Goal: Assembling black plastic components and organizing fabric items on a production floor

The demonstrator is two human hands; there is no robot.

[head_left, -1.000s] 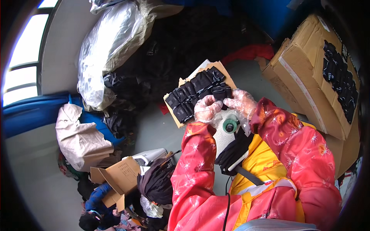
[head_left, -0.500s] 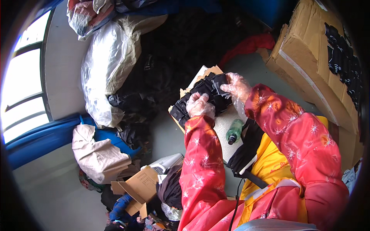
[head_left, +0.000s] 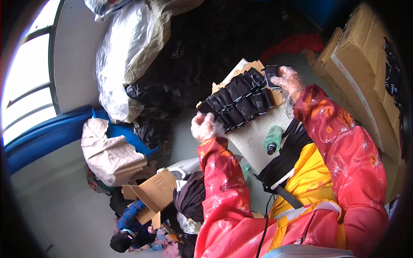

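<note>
Black folded pieces lie overlapped in a row across the cardboard sheet on your lap, and both your hands are on that row. Nearest you, a green bottle rests on the bare pale part of the sheet, just below the row, seemingly parked within reach. Your left hand, in a thin clear glove, grips the row's near-left end with fingers curled over the edge, which looks meant to keep the stack from sliding off the tilted sheet. Your right hand, gloved the same way, pinches the far-right piece between fingertips, as if squaring it against its neighbours. Both red patterned sleeves reach up from below.

Beyond the sheet, a heap of dark fabric covers the floor, with big clear plastic bags to its left. An open cardboard box stands at your right, more black pieces on its side. Lower left, a white sack sits beside a small brown carton.
</note>
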